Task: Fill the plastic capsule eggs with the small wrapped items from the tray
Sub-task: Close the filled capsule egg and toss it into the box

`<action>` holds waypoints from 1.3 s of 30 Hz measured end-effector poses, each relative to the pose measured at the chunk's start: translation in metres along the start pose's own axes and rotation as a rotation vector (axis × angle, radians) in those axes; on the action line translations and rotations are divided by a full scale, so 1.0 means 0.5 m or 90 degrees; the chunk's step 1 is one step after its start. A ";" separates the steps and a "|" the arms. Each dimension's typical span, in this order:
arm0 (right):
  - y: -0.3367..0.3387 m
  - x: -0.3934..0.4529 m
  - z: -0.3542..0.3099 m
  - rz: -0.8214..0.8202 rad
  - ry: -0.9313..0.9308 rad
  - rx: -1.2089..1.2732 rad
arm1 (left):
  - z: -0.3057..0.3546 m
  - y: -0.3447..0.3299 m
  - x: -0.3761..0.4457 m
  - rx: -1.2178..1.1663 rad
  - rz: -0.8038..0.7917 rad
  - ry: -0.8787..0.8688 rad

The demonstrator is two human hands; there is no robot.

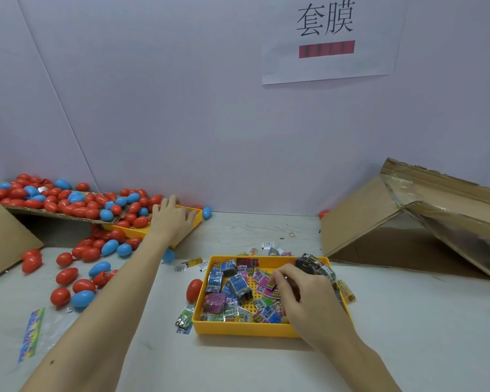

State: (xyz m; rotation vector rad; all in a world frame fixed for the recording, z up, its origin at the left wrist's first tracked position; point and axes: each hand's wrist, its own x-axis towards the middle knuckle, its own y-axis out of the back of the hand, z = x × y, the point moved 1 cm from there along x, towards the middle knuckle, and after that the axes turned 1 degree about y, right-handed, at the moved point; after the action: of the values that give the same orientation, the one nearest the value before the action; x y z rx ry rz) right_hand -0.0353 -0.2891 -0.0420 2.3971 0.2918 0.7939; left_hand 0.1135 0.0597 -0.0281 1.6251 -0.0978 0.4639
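A yellow tray (pixel 246 329) near the table's front holds several small wrapped items (pixel 232 287) in blue, pink and green. My right hand (pixel 303 292) is inside it, fingertips pinching a pink wrapped item (pixel 269 281). Far to the left, my left hand (pixel 171 219) reaches with fingers spread over a second yellow tray (pixel 197 219) among the red and blue capsule eggs (pixel 77 205); what lies under its palm is hidden. One red egg (pixel 194 290) lies against the near tray's left wall.
Eggs spill from a cardboard flap (pixel 54 213) onto the table at left (pixel 82 284). A collapsed cardboard box (pixel 393 222) lies at the right. Loose wrappers (pixel 193 263) lie behind the near tray, and a printed plastic strip (pixel 31 335) lies at the front left.
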 end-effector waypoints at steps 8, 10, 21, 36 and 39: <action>-0.006 0.004 0.006 -0.010 0.004 -0.019 | -0.002 -0.023 0.007 -0.036 -0.112 -0.026; -0.006 0.004 0.004 -0.009 0.001 -0.013 | -0.002 -0.017 0.003 -0.059 -0.045 -0.016; -0.011 0.006 0.005 0.004 0.004 -0.020 | 0.003 -0.035 0.023 -0.279 -0.016 -0.017; -0.007 0.008 0.010 -0.092 0.001 -0.174 | 0.201 0.150 -0.278 -0.719 0.062 -0.029; -0.006 0.006 0.003 -0.121 0.000 -0.227 | 0.235 0.173 -0.347 -0.768 0.026 -0.007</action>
State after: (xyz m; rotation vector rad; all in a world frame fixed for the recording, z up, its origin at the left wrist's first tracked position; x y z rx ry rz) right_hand -0.0324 -0.2862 -0.0434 2.0035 0.3415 0.6941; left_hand -0.0454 -0.1010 -0.0127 0.4394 -0.3436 0.3122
